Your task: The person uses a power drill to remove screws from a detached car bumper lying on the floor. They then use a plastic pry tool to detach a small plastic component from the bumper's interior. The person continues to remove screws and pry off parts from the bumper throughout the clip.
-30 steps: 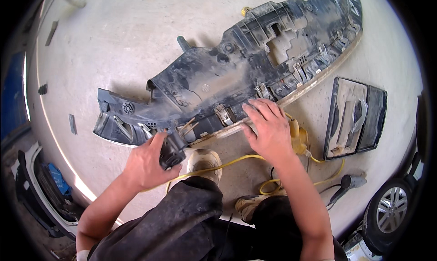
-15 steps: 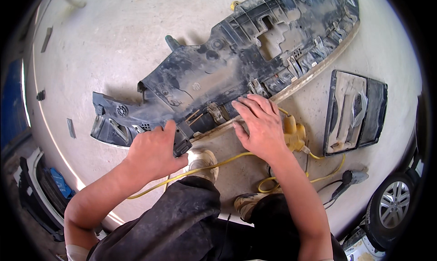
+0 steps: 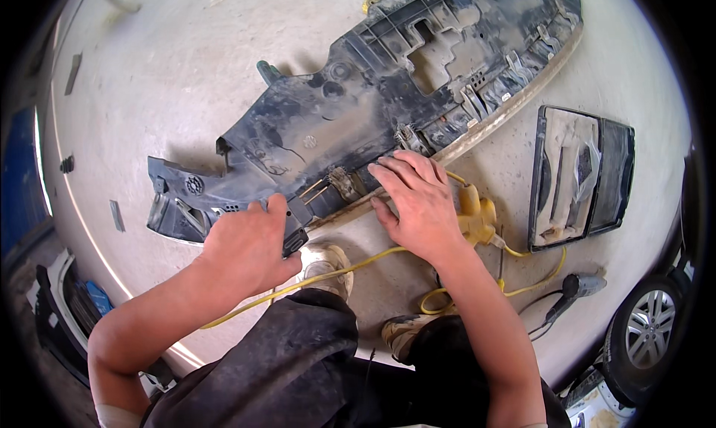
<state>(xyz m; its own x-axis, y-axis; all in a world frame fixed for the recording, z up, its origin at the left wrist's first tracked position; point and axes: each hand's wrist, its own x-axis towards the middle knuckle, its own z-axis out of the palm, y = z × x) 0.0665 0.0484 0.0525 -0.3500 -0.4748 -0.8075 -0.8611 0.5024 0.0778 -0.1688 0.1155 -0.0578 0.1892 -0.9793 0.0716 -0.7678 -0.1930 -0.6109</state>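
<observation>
A dusty dark plastic car bumper point(image 3: 350, 122), inner side up, lies slantwise across the floor in front of me. My left hand point(image 3: 242, 238) is closed around a black hot stapler point(image 3: 295, 230) at the bumper's near edge. Two thin copper-coloured prongs point(image 3: 313, 192) reach from the tool over the plastic, beside a frayed, torn-looking patch point(image 3: 342, 183). Whether the prong tips touch the plastic I cannot tell. My right hand point(image 3: 419, 208) rests with fingers stretched and apart on the bumper's near rim, right of that patch, holding nothing.
A yellow cable point(image 3: 358, 264) runs past my shoes to a yellow power socket block point(image 3: 477, 215). An open black tool case point(image 3: 574, 180) lies at the right, with a grey heat gun point(image 3: 582, 288) below it. A car wheel point(image 3: 647, 331) stands at lower right; loose strips point(image 3: 117, 215) lie at left.
The bumper, both hands and the hot stapler appear slightly farther left in the view. My left hand keeps its grip, and my right hand stays on the rim.
</observation>
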